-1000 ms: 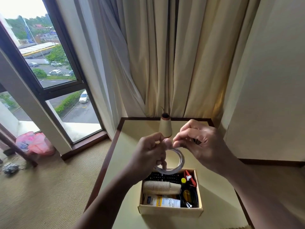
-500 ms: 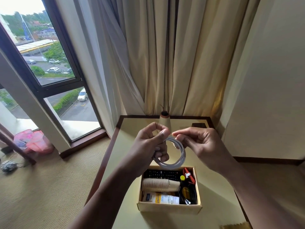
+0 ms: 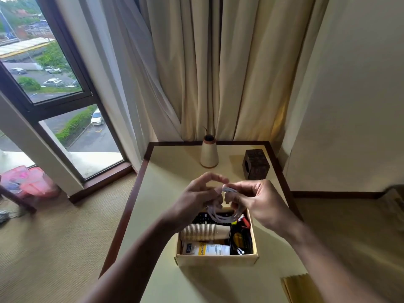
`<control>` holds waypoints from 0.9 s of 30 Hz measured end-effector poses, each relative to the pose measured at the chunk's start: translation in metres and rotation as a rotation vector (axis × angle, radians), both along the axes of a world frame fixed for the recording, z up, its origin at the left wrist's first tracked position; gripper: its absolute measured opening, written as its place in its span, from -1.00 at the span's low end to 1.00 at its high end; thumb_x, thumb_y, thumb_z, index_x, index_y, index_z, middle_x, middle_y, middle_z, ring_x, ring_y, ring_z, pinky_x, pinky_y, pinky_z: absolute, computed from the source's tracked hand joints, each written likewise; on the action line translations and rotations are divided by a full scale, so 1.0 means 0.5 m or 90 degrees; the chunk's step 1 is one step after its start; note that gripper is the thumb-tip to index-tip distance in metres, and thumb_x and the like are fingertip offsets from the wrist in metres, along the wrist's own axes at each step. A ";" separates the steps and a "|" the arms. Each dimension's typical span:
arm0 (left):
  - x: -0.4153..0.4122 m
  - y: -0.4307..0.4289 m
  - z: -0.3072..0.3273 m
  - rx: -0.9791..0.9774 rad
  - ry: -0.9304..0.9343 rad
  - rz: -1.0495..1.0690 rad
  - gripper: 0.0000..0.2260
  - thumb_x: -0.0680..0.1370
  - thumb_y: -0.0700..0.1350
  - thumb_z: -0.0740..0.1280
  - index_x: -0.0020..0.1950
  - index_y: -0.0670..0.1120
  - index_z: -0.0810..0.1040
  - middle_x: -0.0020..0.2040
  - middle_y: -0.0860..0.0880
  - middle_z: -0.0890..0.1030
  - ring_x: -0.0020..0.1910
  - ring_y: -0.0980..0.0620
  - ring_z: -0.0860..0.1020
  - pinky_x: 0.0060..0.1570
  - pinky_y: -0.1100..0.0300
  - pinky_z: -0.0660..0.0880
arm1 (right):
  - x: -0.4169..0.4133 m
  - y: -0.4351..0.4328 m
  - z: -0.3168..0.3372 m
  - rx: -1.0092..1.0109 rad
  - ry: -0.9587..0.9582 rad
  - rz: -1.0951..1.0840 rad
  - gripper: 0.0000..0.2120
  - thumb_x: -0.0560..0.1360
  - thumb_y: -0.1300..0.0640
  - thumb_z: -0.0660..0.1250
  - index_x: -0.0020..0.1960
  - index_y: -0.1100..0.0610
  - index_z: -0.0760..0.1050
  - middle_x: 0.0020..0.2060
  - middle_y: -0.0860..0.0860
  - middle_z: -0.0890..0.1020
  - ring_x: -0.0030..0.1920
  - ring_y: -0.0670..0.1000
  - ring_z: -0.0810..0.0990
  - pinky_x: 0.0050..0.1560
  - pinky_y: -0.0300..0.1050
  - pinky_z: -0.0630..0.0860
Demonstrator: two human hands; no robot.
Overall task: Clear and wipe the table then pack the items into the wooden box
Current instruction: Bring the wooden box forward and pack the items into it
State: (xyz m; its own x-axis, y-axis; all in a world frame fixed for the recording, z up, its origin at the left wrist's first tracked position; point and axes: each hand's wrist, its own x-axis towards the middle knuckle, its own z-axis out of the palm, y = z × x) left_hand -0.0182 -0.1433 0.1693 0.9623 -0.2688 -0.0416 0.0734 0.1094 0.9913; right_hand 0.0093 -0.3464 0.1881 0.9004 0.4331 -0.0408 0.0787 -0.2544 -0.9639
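Both hands hold a coiled white cable (image 3: 220, 212) just above the far end of the wooden box (image 3: 216, 260). My left hand (image 3: 196, 200) pinches the coil from the left, and my right hand (image 3: 260, 202) grips its top from the right. Inside the box lie a stack of paper cups (image 3: 203, 231), a black remote (image 3: 203, 217), a white tube with a yellow label (image 3: 206, 250) and black cords with red and yellow bits (image 3: 240, 237). The box stands on the pale table (image 3: 166, 193).
A cone-shaped cream vase (image 3: 209, 153) and a dark wooden cube (image 3: 255, 164) stand at the table's far edge before the curtains. A yellow cloth (image 3: 301, 287) lies at the near right. A window is on the left, a wall on the right.
The view tilted down and the hands dropped closer to the box. The cable coil now hangs lower, bunched between both hands, and the dark cube has come into sight.
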 end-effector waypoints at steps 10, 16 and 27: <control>-0.017 0.013 -0.302 0.713 -0.072 0.217 -0.67 0.65 0.14 0.17 0.37 0.07 0.45 0.31 0.01 0.47 0.29 -0.07 0.41 0.26 -0.02 0.41 | 0.031 -0.021 -0.198 -0.571 -0.078 -0.128 -0.63 0.49 0.26 0.31 -0.44 0.09 0.28 -0.45 0.00 0.46 -0.44 0.06 0.41 -0.51 -0.15 0.23; -0.047 0.050 -0.389 0.892 -0.095 0.150 -0.60 0.63 0.12 0.20 0.48 0.16 0.40 0.58 -0.14 0.29 0.59 -0.25 0.18 0.48 -0.28 0.23 | 0.018 0.013 -0.246 -0.688 -0.108 -0.086 -0.81 0.49 0.32 0.22 -0.01 0.19 0.58 -0.08 0.18 0.68 -0.06 0.25 0.67 -0.20 -0.01 0.52; -0.044 0.039 -0.373 0.892 -0.097 0.058 -0.54 0.65 0.18 0.19 0.56 0.20 0.32 0.43 -0.01 0.46 0.45 -0.07 0.36 0.52 -0.28 0.08 | 0.006 -0.008 -0.348 -0.747 -0.250 -0.046 -0.68 0.61 0.13 0.31 0.33 0.18 0.54 0.19 0.19 0.56 0.04 0.18 0.57 -0.11 0.04 0.58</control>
